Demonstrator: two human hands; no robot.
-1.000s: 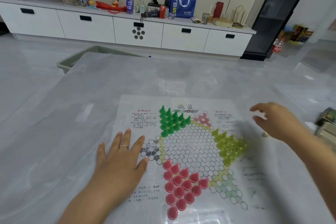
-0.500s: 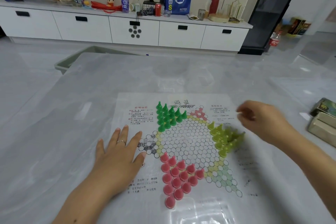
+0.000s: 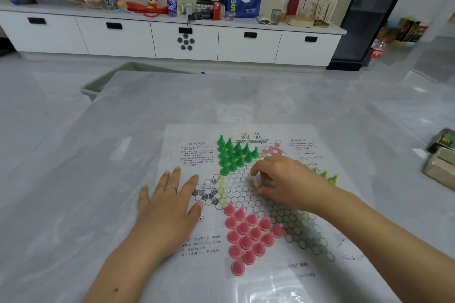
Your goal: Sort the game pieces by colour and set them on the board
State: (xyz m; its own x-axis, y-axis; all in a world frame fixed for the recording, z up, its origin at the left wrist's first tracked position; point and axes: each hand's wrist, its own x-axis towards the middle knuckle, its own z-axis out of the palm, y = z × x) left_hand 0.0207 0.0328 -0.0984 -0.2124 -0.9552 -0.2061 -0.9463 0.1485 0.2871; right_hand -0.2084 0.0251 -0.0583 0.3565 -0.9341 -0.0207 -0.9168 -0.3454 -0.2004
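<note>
A paper star-shaped board (image 3: 283, 268) lies flat on the grey table. Several green cone pieces (image 3: 232, 154) fill its upper-left point. Pink pieces (image 3: 248, 236) fill the lower point near me. Yellow-green pieces (image 3: 325, 176) stand on the right point, mostly hidden behind my right hand (image 3: 288, 182). That hand hovers over the board's middle, its fingers curled and pinching a small pale piece (image 3: 256, 182) just above the circles. My left hand (image 3: 167, 206) rests flat, fingers spread, on the sheet's left side and holds nothing.
Boxes (image 3: 440, 165) sit at the table's right edge. A grey bin (image 3: 98, 86) stands on the floor past the far-left corner. A white cabinet (image 3: 184, 42) with clutter on top lines the far wall.
My right hand has come from the table right of the board, leftward over the yellow-green pieces, to the board's middle. Its fingers have curled in. My left hand has stayed put.
</note>
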